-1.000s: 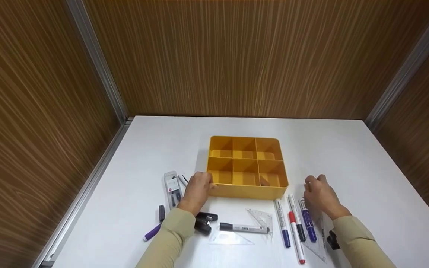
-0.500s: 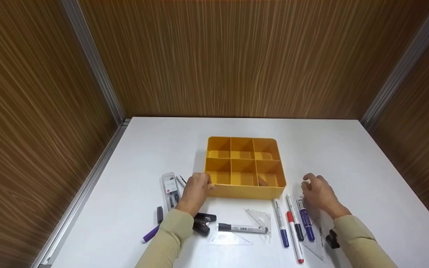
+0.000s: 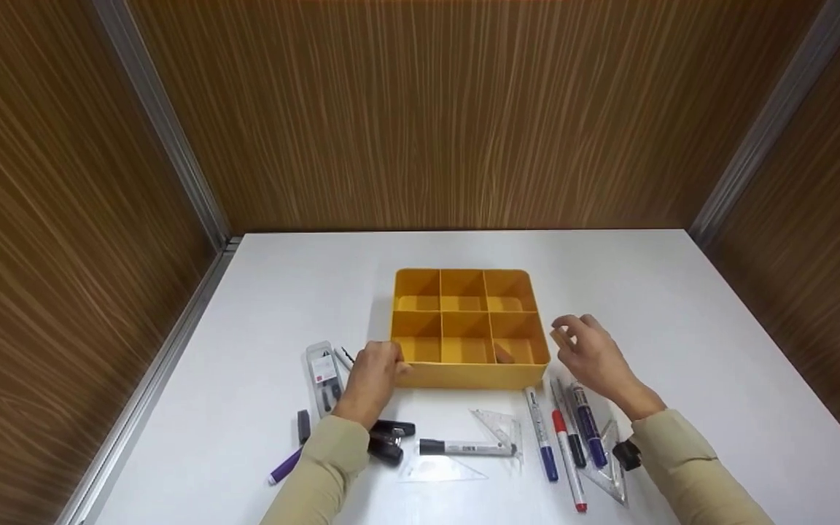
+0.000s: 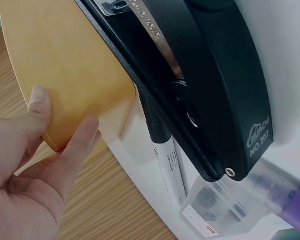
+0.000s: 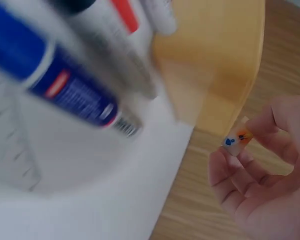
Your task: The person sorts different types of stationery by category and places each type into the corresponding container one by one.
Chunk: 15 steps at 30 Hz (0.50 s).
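At its near left corner, the yellow compartment box is pinched by my left hand, thumb on one side of the wall and fingers on the other. My right hand is raised just off the box's right side. Between its thumb and fingertips it pinches a small pale eraser-like piece with blue and orange print. A small brown piece lies in the near right compartment. Close below my left wrist is a black stapler, partly covered by the sleeve in the head view.
Several markers, including a blue one and a red-capped one, lie right of the box. In front are a black-capped marker and clear set squares. A clear case and purple marker lie left.
My right hand has risen from beside the markers and moved left towards the box, carrying the small piece. My left hand keeps its grip on the box corner. The head view has shifted slightly.
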Each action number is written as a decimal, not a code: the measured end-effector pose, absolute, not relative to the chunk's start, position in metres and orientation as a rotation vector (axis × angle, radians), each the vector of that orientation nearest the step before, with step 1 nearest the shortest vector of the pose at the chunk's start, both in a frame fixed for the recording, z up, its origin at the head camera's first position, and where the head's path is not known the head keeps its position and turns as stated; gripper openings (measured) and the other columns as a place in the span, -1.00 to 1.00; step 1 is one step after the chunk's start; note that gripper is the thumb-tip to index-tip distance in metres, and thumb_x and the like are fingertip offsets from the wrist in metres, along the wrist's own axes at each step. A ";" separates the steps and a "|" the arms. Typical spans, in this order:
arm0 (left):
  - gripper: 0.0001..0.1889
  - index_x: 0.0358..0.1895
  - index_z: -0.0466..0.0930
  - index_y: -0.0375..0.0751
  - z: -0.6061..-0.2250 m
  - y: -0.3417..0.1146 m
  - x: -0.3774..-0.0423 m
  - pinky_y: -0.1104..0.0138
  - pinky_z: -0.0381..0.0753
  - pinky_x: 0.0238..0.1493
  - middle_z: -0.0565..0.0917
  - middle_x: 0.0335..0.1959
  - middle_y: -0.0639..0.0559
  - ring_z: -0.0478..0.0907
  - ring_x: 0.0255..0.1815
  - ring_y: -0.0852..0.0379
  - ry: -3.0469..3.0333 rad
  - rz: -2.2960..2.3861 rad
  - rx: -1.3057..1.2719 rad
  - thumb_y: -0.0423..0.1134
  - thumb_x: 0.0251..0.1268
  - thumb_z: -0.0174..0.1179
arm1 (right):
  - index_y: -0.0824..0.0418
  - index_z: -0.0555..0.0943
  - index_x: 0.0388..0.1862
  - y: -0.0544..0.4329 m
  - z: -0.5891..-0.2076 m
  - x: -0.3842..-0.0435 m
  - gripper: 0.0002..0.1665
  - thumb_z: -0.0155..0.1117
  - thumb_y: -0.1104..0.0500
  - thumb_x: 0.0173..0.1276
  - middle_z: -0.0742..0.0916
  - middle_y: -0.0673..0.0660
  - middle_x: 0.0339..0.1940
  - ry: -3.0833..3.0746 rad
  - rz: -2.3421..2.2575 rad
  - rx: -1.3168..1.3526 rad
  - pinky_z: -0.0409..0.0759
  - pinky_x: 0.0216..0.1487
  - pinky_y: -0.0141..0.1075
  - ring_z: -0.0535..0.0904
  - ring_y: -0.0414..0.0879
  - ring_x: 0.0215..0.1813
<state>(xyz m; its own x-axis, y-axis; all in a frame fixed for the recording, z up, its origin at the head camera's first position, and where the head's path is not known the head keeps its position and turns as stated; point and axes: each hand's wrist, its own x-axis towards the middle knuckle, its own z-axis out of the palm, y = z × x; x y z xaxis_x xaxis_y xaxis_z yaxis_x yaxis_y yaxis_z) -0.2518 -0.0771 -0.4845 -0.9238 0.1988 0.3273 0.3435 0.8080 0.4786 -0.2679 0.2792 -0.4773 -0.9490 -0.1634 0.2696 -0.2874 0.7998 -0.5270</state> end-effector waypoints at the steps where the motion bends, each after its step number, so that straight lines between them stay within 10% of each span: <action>1: -0.78 -0.56 0.64 -0.26 -0.485 -0.077 -0.252 0.24 0.55 -0.47 0.68 -0.55 -0.08 0.61 -0.51 0.01 -2.734 -0.790 -0.419 -0.18 -0.03 0.42 | 0.20 0.58 0.06 0.276 -0.476 -0.267 -0.66 0.25 0.34 0.29 0.61 0.25 -0.15 -2.766 0.861 0.369 0.66 -0.20 -0.11 0.56 0.02 -0.25; 15: -0.78 -0.55 0.64 -0.28 -0.486 -0.078 -0.251 0.27 0.54 -0.51 0.68 -0.56 -0.10 0.60 -0.54 0.04 -2.691 -0.761 -0.436 -0.20 -0.04 0.42 | 0.19 0.59 0.07 0.255 -0.466 -0.259 -0.63 0.27 0.35 0.28 0.60 0.19 -0.14 -2.714 0.853 0.465 0.71 -0.10 -0.08 0.56 0.01 -0.20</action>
<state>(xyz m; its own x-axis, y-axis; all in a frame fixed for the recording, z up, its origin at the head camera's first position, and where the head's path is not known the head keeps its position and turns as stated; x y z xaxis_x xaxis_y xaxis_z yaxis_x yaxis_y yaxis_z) -0.2514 -0.0780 -0.4865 -0.9054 0.2038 0.3725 0.3687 0.8125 0.4516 -0.2595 0.2547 -0.4655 -0.9156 -0.2230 0.3347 -0.3744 0.7766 -0.5067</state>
